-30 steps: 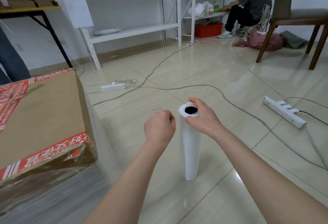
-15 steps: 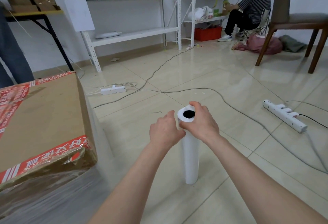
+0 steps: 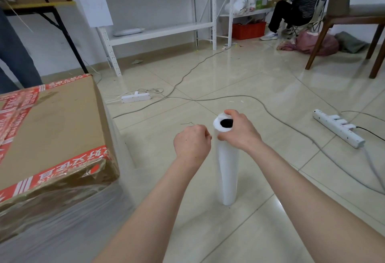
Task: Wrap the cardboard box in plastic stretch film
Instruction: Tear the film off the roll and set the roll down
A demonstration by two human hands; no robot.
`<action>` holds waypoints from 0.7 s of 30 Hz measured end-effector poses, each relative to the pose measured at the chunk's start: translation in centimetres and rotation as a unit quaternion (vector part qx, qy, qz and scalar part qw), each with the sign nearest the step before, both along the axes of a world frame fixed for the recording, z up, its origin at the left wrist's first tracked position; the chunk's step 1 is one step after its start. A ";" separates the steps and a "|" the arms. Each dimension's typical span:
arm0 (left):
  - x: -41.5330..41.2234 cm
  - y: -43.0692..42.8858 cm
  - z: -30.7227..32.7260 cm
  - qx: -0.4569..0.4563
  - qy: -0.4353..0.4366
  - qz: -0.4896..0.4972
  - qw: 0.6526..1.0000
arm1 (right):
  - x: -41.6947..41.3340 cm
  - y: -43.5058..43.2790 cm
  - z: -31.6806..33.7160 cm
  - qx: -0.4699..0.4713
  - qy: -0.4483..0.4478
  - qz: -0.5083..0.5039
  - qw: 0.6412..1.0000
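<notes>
While the roll of stretch film (image 3: 228, 175) stands upright on the tiled floor (image 3: 270, 75) at the centre of the frame, we see the right hand (image 3: 239, 131) gripping its top end. One of that hand's fingers (image 3: 230, 113) hooks over the far rim beside the dark core hole, and the thumb presses the near side of the roll.

The left hand (image 3: 191, 144) sits just to the left of the roll's top, very close to it. Its fingers are curled into a loose fist; we cannot tell whether they pinch a loose edge of film or hold nothing.

The cardboard box (image 3: 52, 129) fills the left side of the frame, near the roll but apart from it. Red printed tape (image 3: 68, 171) runs along its top edges. Clear wrap (image 3: 62, 227) covers its lower sides, down to the bottom left corner.

Behind the hands, a white power strip (image 3: 136, 97) lies left of centre and a second power strip (image 3: 338, 128) lies at the right, with a grey cable (image 3: 239, 96) running across the tiles between them. White shelving (image 3: 158, 31) lines the back wall. At the upper right a seated person (image 3: 298, 2) faces the shelves beside a red crate (image 3: 249, 30), and a wooden chair (image 3: 354, 17) stands at the right edge.
</notes>
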State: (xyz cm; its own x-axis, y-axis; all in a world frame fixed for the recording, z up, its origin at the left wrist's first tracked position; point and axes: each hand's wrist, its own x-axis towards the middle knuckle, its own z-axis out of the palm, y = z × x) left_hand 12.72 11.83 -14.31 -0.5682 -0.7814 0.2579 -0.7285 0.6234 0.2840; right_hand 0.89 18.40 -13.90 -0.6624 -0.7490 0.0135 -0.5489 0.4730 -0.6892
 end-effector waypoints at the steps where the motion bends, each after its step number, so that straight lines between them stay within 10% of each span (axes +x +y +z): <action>1: -0.1 0.2 0.0 -0.003 -0.003 -0.003 1.000 | -0.3 0.0 0.2 0.009 0.001 0.015 1.000; 21: -0.8 0.5 0.0 -0.031 -0.015 -0.003 0.999 | -3.0 2.7 0.7 0.068 0.046 -0.055 0.995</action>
State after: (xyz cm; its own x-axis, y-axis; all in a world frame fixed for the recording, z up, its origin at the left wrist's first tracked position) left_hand 11.95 12.31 -14.26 -0.5809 -0.7609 0.2890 -0.7321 0.6436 0.2231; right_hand -2.11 21.12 -13.20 -0.7416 -0.6706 -0.0188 -0.5462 0.6199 -0.5634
